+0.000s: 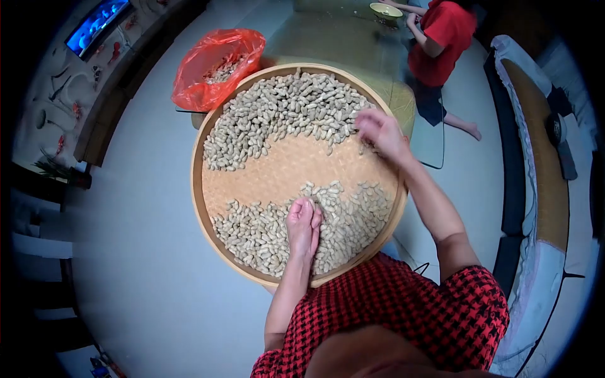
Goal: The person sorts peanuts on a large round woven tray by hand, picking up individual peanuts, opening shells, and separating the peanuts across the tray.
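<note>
A round woven tray [296,165] with a raised wooden rim holds unshelled peanuts in two groups. The far peanuts [290,101] form a broad arc, and the near peanuts [261,233] cover the side closest to me; a bare band of weave lies between them. Over the near group, my left hand [304,228] is closed with its fingertips pressed together; whatever they hold is hidden. My right hand [381,133] hovers at the right end of the far arc, its fingers bent and smeared by motion, so I cannot see what they hold.
A red plastic bag [217,69] with peanuts inside stands beyond the tray's left rim, on a low table [321,34]. At the far right, a person in a red shirt [446,41] is beside a yellow bowl [386,11]. A sofa [535,138] lines the right side.
</note>
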The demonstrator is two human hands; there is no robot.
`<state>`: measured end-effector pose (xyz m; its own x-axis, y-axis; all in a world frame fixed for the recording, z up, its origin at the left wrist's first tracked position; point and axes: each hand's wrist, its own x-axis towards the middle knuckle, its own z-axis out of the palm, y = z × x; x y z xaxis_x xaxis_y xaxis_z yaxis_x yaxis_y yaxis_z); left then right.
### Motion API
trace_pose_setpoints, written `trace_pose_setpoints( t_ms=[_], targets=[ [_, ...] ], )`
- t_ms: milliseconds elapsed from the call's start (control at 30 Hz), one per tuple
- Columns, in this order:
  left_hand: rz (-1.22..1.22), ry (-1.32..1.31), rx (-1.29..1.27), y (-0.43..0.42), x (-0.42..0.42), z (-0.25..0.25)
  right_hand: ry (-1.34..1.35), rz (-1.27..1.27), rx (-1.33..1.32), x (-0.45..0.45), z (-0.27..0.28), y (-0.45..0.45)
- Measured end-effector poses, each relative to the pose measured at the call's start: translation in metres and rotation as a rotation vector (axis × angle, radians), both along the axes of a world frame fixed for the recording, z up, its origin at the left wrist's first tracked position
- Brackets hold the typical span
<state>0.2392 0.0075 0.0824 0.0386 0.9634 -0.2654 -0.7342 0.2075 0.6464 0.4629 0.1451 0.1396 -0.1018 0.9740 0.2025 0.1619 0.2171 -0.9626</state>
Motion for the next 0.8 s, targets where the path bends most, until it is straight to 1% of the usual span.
trace_pose_setpoints(
  t_ms=[33, 100, 167, 200, 267, 300, 367, 400, 467, 500, 567, 600, 667, 700, 767, 800],
  targets=[
    [-0.007, -0.003, -0.005, 0.003, 0.002, 0.000, -0.021, 0.147, -0.063, -0.013, -0.001, -0.021],
    [0.009, 0.056, 0.043, 0.008, 0.006, 0.001, -0.110, 0.334, -0.139, -0.037, -0.015, -0.052],
    [0.032, 0.066, 0.015, 0.010, 0.012, 0.008, -0.071, 0.388, -0.213, -0.060, -0.020, -0.077],
    [0.054, 0.136, 0.051, 0.010, 0.014, 0.009, -0.073, 0.394, -0.219, -0.066, -0.028, -0.081],
    [0.086, 0.244, 0.148, 0.007, 0.012, 0.004, 0.134, 0.364, -0.294, -0.077, -0.050, -0.087],
    [0.091, 0.245, 0.144, 0.006, 0.010, 0.003, 0.134, 0.370, -0.297, -0.083, -0.048, -0.091],
    [0.162, 0.258, 0.169, 0.007, 0.007, 0.001, 0.253, 0.321, -0.310, -0.092, -0.040, -0.096],
    [0.169, 0.259, 0.161, 0.007, 0.005, 0.003, 0.253, 0.328, -0.317, -0.094, -0.040, -0.097],
    [0.138, 0.357, 0.088, 0.004, -0.001, 0.006, 0.137, 0.252, -0.310, -0.099, -0.042, -0.099],
    [0.155, 0.363, 0.050, 0.002, -0.004, 0.005, 0.140, 0.274, -0.345, -0.101, -0.035, -0.101],
    [0.034, 0.426, 0.117, 0.003, -0.011, 0.000, 0.248, 0.318, -0.368, -0.101, -0.013, -0.100],
    [0.047, 0.432, 0.086, 0.001, -0.013, -0.002, 0.254, 0.335, -0.396, -0.102, -0.015, -0.100],
    [0.038, 0.705, 0.249, 0.000, -0.011, -0.001, 0.262, 0.333, -0.335, -0.101, -0.017, -0.097],
    [0.042, 0.707, 0.240, -0.001, -0.010, 0.002, 0.264, 0.339, -0.342, -0.103, -0.022, -0.096],
    [0.149, 0.992, 0.425, -0.002, -0.008, 0.009, 0.172, 0.280, -0.189, -0.105, -0.032, -0.096],
    [0.178, 1.045, 0.464, -0.002, -0.008, 0.008, 0.172, 0.281, -0.192, -0.105, -0.032, -0.095]
  ],
)
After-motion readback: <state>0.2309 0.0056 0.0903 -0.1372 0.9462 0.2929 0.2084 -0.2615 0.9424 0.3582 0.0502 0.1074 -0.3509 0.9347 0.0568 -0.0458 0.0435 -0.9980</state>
